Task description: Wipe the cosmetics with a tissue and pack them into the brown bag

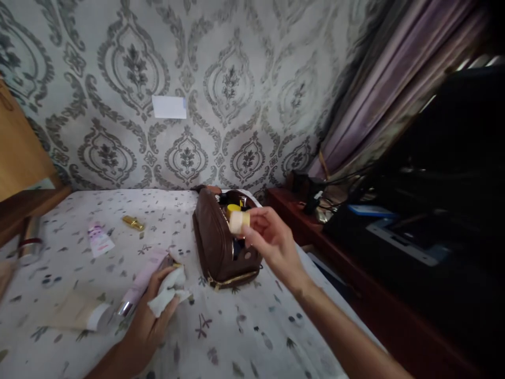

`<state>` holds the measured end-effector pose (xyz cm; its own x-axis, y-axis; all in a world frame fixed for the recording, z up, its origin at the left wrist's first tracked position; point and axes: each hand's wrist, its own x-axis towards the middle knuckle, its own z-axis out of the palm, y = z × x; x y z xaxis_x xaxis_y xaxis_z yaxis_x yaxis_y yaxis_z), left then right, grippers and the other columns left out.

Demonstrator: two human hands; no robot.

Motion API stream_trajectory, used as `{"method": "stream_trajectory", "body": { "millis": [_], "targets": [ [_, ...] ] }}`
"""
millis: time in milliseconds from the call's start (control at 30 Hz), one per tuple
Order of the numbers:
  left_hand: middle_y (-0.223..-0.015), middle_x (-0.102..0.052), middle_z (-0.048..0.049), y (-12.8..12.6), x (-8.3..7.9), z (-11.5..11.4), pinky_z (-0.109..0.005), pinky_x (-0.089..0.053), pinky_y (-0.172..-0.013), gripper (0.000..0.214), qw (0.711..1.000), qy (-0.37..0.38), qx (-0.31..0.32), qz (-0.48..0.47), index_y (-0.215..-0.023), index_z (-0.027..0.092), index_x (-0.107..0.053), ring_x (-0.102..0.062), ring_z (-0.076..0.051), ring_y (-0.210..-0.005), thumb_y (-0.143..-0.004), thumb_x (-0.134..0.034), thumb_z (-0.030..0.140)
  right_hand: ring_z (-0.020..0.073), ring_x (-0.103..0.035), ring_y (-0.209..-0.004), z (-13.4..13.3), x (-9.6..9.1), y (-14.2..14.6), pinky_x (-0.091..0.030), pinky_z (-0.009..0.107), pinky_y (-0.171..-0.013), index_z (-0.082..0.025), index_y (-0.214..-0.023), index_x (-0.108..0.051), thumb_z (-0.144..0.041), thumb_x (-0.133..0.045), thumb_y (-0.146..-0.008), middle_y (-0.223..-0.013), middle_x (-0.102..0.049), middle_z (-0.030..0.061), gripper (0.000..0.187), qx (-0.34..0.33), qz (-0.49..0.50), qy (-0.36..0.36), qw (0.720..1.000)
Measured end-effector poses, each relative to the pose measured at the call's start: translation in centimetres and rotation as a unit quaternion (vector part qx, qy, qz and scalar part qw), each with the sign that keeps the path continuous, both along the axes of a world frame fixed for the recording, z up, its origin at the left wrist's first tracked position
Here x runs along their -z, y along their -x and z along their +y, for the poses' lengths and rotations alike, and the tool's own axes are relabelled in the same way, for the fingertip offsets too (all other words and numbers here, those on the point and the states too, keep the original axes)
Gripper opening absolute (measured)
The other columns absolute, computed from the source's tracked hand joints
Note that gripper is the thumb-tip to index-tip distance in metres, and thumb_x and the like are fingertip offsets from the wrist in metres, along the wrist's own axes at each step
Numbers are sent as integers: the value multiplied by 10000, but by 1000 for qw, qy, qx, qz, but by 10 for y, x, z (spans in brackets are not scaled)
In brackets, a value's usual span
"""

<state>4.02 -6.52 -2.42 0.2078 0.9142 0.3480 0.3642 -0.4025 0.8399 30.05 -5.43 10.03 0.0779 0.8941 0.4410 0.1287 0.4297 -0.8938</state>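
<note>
My right hand [272, 243] pinches a small cream-coloured jar [239, 221] just above the open top of a brown cosmetic bag [219, 243] that stands on the patterned tablecloth [236, 331]. Inside the bag a yellow-capped item [233, 208] and dark items show. My left hand [152, 310] rests on the cloth at the lower left, closed on a crumpled white tissue [169, 289]. A pink tube [142, 281] with a silver cap lies right beside that hand, touching it.
A beige tube [77, 314], a small pink-and-white tube [99, 239] and a gold lipstick [133, 223] lie on the cloth at left. A dark wooden shelf [315, 231] with cables and dark equipment runs along the right. Patterned wall behind; curtain at upper right.
</note>
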Motion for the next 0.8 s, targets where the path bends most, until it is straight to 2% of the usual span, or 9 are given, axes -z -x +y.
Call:
{"method": "stream_trajectory", "body": {
  "millis": [67, 133, 200, 300, 367, 400, 567, 700, 800],
  "targets": [
    [-1117, -650, -84, -1, -3, -1, -358, -559, -893, 431, 999, 33, 15, 3, -1300, 234, -485, -656, -252, -1025, -950, -490, 484, 155, -638, -756, 17, -14, -21, -504, 269, -659, -194, -969, -566, -416, -705, -835, -878, -685, 32, 294, 46, -94, -3, 995],
    [-1032, -654, -63, -4, -7, -2, -355, -565, -835, 434, 999, 46, 15, 2, -1278, 247, -505, -664, -254, -947, -936, -495, 514, 155, -619, -739, 34, -20, -35, -473, 267, -657, -185, -939, -606, -346, -699, -817, -826, -679, 16, 222, 101, -228, -2, 968],
    [-1013, -668, -54, -8, -11, -5, -353, -558, -790, 418, 999, 51, 0, -7, -1253, 260, -526, -664, -257, -917, -933, -488, 527, 156, -606, -741, 46, -23, -42, -436, 261, -653, -171, -927, -648, -274, -675, -822, -836, -683, 22, 149, 140, -371, 8, 918],
    [-1181, -674, -73, -15, -15, -9, -353, -544, -748, 392, 999, 52, -10, -10, -1241, 268, -538, -658, -282, -1016, -938, -475, 509, 181, -620, -848, 55, -24, -42, -408, 267, -704, -152, -928, -688, -248, -619, -886, -932, -706, 64, 126, 151, -551, 21, 821],
    [-1293, -642, -76, -18, -16, -10, -366, -541, -816, 383, 999, 45, -7, -6, -1244, 269, -536, -629, -295, -1131, -944, -468, 498, 204, -625, -941, 58, -25, -39, -395, 276, -755, -147, -954, -704, -263, -598, -925, -998, -717, 88, 159, 136, -625, 27, 768],
    [-1321, -630, -74, -19, -15, -10, -374, -534, -864, 380, 999, 42, -3, -5, -1245, 271, -534, -613, -295, -1174, -948, -463, 496, 213, -624, -970, 58, -25, -38, -387, 280, -773, -149, -970, -708, -270, -602, -932, -1019, -721, 93, 165, 129, -647, 29, 751],
    [-1265, -662, -86, -19, -5, -8, -414, -494, -992, 390, 1000, 20, 18, -5, -1220, 259, -547, -612, -296, -1189, -945, -468, 524, 250, -623, -974, 62, -25, -33, -347, 317, -775, -140, -1060, -666, -291, -619, -942, -997, -730, 107, 197, 129, -682, 38, 719],
    [-1223, -684, -107, -17, 4, -7, -434, -511, -977, 413, 999, 23, 24, 9, -1222, 244, -570, -639, -309, -1148, -930, -498, 528, 273, -615, -1014, 63, -23, -29, -322, 335, -783, -112, -1111, -615, -299, -603, -958, -1026, -729, 127, 241, 132, -703, 44, 697],
    [-1238, -684, -98, -17, 2, -9, -411, -542, -928, 416, 999, 36, 34, 5, -1230, 260, -574, -638, -313, -1163, -924, -504, 535, 280, -603, -1048, 64, -20, -27, -309, 344, -800, -126, -1064, -627, -308, -577, -975, -1047, -730, 128, 209, 123, -717, 41, 685]
  ]
}}
